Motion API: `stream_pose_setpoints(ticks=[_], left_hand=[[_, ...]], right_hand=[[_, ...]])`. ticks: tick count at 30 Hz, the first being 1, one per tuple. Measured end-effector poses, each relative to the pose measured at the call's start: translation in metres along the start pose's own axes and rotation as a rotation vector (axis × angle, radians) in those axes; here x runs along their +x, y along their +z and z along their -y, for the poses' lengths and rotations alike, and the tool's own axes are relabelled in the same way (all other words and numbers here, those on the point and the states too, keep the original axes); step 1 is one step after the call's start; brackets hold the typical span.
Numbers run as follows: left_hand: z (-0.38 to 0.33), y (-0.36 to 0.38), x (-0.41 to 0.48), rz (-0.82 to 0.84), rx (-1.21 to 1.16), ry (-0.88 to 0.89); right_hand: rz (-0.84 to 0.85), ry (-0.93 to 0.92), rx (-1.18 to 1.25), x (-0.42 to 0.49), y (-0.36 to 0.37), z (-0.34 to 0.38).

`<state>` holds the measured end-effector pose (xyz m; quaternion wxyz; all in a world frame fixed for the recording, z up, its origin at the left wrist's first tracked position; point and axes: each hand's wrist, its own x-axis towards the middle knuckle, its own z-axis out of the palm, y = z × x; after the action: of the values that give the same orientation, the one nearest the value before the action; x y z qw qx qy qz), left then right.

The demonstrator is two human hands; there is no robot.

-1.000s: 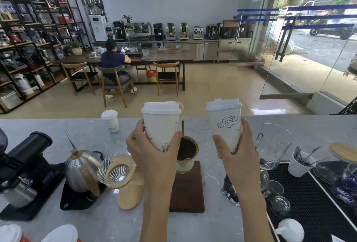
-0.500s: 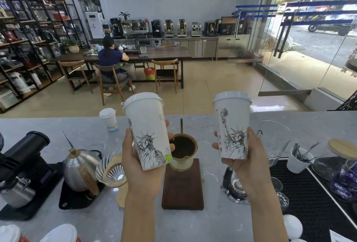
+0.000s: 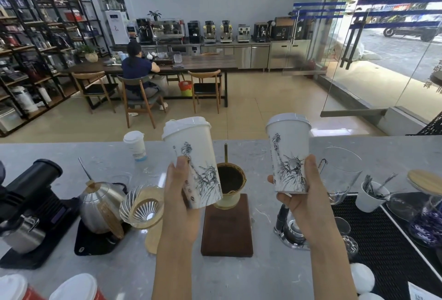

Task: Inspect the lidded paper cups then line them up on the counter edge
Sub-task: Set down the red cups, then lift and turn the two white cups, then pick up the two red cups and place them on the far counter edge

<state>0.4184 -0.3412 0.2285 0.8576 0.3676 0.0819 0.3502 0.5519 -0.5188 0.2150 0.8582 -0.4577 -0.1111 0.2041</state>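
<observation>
My left hand [image 3: 178, 194] grips a tall white lidded paper cup [image 3: 191, 156] with a Statue of Liberty drawing, held above the counter and tilted slightly left. My right hand [image 3: 303, 206] holds a second lidded cup [image 3: 288, 156] with the same drawing, nearly upright. A smaller lidded paper cup [image 3: 135, 145] stands at the far counter edge on the left. Two more white lids over red cups [image 3: 76, 287] show at the bottom left corner.
On the grey marble counter [image 3: 263, 275] stand a black grinder [image 3: 28, 194], a steel kettle [image 3: 100, 206], a glass dripper [image 3: 141, 206], a filter dripper on a wooden block [image 3: 227, 225], a glass carafe [image 3: 342, 175] and a black mat [image 3: 387, 247] with jars and a utensil cup.
Both cups have been turned in my hands, so the Liberty drawings now face me more fully. The left cup has risen a little and tilted.
</observation>
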Motion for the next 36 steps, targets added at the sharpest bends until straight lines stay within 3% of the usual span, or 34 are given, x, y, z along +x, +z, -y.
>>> stream_pose_setpoints(ticks=[7,11,13,17,24,28,36], left_hand=[[-0.01,-0.005,-0.006,0.003,0.273,0.077],[-0.009,-0.012,-0.011,-0.031,0.71,0.149],[0.003,-0.03,-0.023,0.012,0.84,0.094],[0.046,-0.092,-0.08,0.057,0.86,-0.123],[0.091,-0.192,-0.177,-0.18,0.809,-0.249],[0.087,-0.211,-0.186,-0.253,0.863,-0.26],[0.08,-0.232,-0.158,-0.181,0.943,-0.223]], right_hand=[[0.073,-0.04,-0.192,-0.003,-0.012,-0.006],[0.025,-0.034,-0.409,-0.009,-0.013,-0.009],[0.031,-0.028,-0.572,-0.016,-0.023,-0.019],[0.056,0.112,-0.695,-0.056,-0.068,-0.07],[-0.076,0.36,-0.729,-0.149,-0.142,-0.152],[-0.082,0.34,-0.736,-0.159,-0.139,-0.17],[0.012,0.265,-0.783,-0.137,-0.103,-0.198]])
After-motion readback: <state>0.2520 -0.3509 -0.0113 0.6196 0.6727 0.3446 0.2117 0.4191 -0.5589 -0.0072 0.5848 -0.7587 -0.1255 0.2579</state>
